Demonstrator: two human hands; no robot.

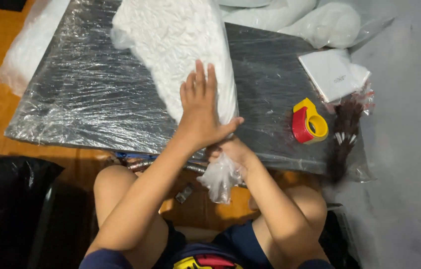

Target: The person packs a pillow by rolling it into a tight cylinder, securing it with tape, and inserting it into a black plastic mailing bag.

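Observation:
A large clear plastic bag point(170, 40) stuffed with small white pieces lies on a low dark board wrapped in plastic film point(86, 94). My left hand point(201, 107) lies flat on the near end of the bag, fingers pointing away from me. Just under it, my right hand point(233, 152) is closed around the bunched neck of the bag at the board's near edge. The loose end of the bag point(219, 182) hangs down below my fist.
A red and yellow tape dispenser point(308, 121) sits on the board to the right, beside a dark brown tuft of hair point(344, 137) and a white flat packet point(332, 72). More white filled bags point(320, 20) lie behind and a further bag point(26, 47) at far left. Black bag point(6, 199) at lower left.

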